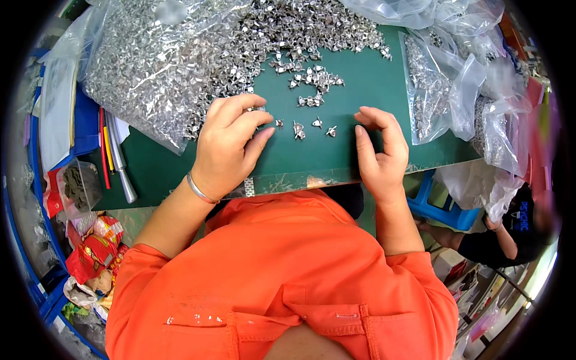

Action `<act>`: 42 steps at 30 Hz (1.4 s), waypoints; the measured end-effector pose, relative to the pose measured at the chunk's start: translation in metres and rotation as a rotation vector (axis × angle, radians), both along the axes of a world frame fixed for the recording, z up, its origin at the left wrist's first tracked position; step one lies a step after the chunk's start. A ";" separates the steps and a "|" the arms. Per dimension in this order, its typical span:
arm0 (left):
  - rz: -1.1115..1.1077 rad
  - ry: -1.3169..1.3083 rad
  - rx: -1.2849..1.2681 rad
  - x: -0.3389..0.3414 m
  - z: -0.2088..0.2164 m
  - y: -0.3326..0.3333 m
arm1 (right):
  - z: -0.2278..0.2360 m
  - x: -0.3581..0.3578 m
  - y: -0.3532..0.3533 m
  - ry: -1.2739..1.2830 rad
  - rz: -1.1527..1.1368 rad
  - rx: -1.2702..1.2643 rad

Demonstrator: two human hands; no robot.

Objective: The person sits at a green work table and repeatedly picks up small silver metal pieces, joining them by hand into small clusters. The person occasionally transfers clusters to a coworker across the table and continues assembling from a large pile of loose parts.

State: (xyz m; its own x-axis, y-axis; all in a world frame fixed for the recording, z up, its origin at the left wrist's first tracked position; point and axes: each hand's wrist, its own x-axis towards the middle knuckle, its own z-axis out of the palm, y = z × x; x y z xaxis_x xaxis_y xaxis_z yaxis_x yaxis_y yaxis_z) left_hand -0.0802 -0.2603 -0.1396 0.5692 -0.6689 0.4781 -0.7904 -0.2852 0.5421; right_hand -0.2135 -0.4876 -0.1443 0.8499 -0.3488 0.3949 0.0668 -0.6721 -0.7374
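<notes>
My left hand (228, 141), a metal bangle (201, 189) on its wrist, hovers at the left with fingers curved and apart. Close to its fingertips is a small silvery metal piece (279, 123). My right hand (383, 150) is at the right, fingers bent, with a gap between thumb and forefinger and nothing visible in it. Between the hands several small pronged metal pieces (299, 130) lie loose on the green table mat (324, 157). Beyond them sit small clusters of like pieces (317, 79), leading to a large heap (300, 27) at the back.
A big clear plastic bag (153, 66) of metal pieces fills the back left; more filled bags (429, 90) lie at the right. Pens and a metal tool (123, 171) rest beside a clear tub (81, 186) on the left. Another person (510, 234) and a blue stool (441, 207) are at the right.
</notes>
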 end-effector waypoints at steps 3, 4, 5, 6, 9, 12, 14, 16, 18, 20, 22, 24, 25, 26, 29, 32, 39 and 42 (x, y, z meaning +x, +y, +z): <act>-0.090 0.017 0.035 0.000 0.000 -0.001 | -0.003 -0.001 0.005 0.028 0.028 -0.003; -0.129 0.021 0.055 0.000 -0.001 -0.001 | -0.002 0.000 0.009 0.036 0.046 -0.014; -0.127 0.029 0.065 0.001 -0.002 -0.001 | -0.001 0.002 0.011 0.034 0.071 -0.065; -0.127 0.037 0.076 0.003 -0.003 -0.001 | -0.003 0.004 0.012 0.035 0.086 -0.105; -0.119 0.061 0.077 0.004 -0.005 0.000 | -0.005 0.003 0.012 0.060 0.089 -0.085; -0.122 0.075 0.079 0.005 -0.004 0.002 | -0.006 0.001 0.013 0.070 0.081 -0.061; -0.098 0.076 0.037 0.004 -0.002 0.002 | -0.007 0.001 0.012 0.057 0.069 -0.050; -0.065 0.058 -0.012 0.003 0.002 0.002 | -0.006 0.001 0.011 0.035 0.041 -0.027; -0.025 0.023 -0.069 0.003 0.008 0.005 | -0.009 -0.002 0.003 0.025 -0.032 0.095; -0.009 0.046 -0.050 -0.004 0.015 0.012 | -0.008 -0.007 -0.006 0.039 -0.078 0.127; -0.031 0.048 -0.033 -0.011 0.017 0.020 | -0.008 -0.010 -0.004 0.039 -0.062 0.109; -0.089 0.103 0.004 -0.024 0.015 0.028 | -0.011 -0.011 0.002 0.036 -0.040 0.117; -0.116 0.130 0.022 -0.031 0.013 0.031 | -0.011 -0.010 0.007 0.051 -0.029 0.068; -0.138 0.163 0.034 -0.037 0.010 0.031 | -0.012 -0.008 0.012 0.052 -0.018 0.044; -0.155 0.182 0.137 -0.044 0.003 0.028 | -0.009 -0.001 0.021 0.028 0.007 -0.086; -0.154 0.130 0.171 -0.046 0.002 0.024 | -0.010 0.001 0.022 0.050 -0.003 -0.141; -0.138 0.104 0.177 -0.047 -0.001 0.024 | -0.013 0.002 0.023 0.039 -0.015 -0.145; -0.136 0.105 0.176 -0.048 -0.002 0.024 | -0.012 0.002 0.024 0.037 -0.020 -0.142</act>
